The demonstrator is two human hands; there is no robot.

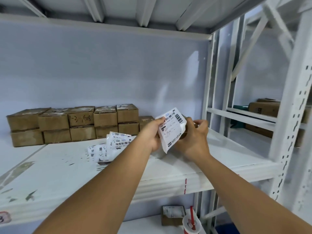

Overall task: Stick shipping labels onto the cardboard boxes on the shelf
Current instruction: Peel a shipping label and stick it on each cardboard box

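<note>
A white shipping label (171,129) with barcodes is held up above the shelf (59,169). My left hand (152,132) pinches its left edge with the thumb on the printed face. My right hand (194,137) curls round its right side; something brown shows behind the label there, too hidden to name. A loose pile of labels (109,146) lies on the shelf to the left of my hands. Small cardboard boxes (72,124) stand two high along the back wall, with one more box (146,121) just behind my left hand.
White steel uprights (287,115) frame the bay on the right. Beyond them the neighbouring shelf carries larger cartons (264,108). On the shelf below sit a labelled small box (172,217) and a red-and-white cup with a straw (192,223).
</note>
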